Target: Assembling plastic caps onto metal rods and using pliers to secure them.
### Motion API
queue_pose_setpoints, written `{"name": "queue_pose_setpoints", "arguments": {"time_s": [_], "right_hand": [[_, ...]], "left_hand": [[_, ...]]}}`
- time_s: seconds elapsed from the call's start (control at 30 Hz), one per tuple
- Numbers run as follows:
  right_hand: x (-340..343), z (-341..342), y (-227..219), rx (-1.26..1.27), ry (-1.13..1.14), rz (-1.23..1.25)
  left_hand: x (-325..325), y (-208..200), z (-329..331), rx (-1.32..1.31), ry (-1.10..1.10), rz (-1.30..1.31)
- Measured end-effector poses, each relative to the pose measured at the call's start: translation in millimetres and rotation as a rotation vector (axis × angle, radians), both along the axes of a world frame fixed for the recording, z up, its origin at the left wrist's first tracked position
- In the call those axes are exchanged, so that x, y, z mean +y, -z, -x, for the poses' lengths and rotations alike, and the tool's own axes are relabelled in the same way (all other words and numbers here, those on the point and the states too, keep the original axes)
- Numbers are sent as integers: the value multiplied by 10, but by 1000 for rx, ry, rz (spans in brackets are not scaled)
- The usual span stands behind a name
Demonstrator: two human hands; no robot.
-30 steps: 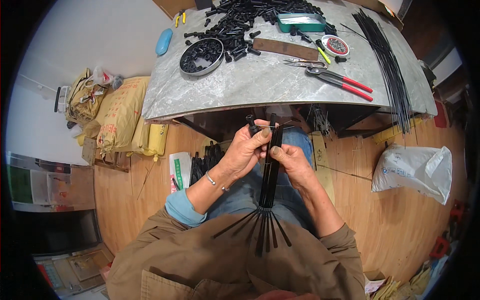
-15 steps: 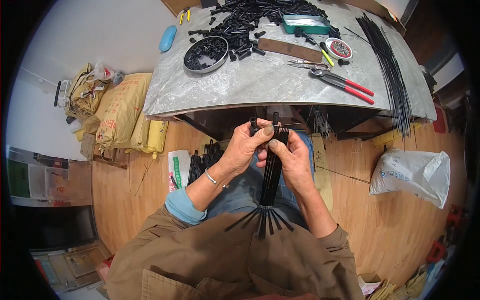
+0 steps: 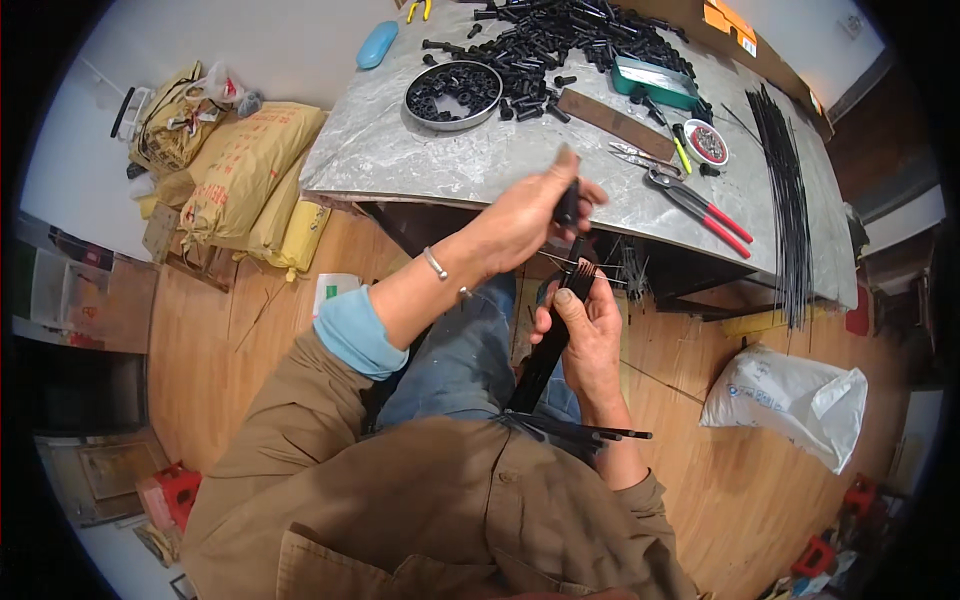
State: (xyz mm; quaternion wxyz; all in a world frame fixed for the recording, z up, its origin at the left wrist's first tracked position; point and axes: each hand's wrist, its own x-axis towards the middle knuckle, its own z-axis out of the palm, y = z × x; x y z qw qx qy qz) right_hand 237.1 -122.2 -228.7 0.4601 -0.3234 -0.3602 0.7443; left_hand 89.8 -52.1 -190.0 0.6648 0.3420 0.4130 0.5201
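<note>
My right hand (image 3: 594,335) is closed around a bundle of thin black ribs (image 3: 541,366) that stands over my lap. Their far ends fan out by the thumb, where fine wire crosses them, and the near ends splay across my brown jacket. Just above, my left hand (image 3: 528,215) has its thumb raised and its fingers curled around a short black plastic tube (image 3: 567,206). Part of that tube is hidden in the fingers. A black shaft shows between the two hands, at the far end of the bundle.
On the grey table (image 3: 350,150) lie a heap of black plastic parts (image 3: 570,45), a round tin (image 3: 454,121), a green box (image 3: 655,86), red-handled pincers (image 3: 705,214), scissors (image 3: 645,160) and long black rods (image 3: 785,200). A white sack (image 3: 780,400) sits on the floor at right.
My left hand has lifted away from the bundle, up toward the table edge, carrying the black tube. My right hand keeps hold of the ribs, whose near ends have swung right. The view has shifted.
</note>
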Motion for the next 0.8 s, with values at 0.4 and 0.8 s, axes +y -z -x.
{"name": "queue_pose_setpoints", "arguments": {"time_s": [0.4, 0.8], "right_hand": [[17, -53, 10, 39, -12, -10], [2, -37, 27, 34, -13, -24]], "left_hand": [[-21, 88, 24, -244, 173, -38], [-79, 181, 20, 50, 294, -130]]}}
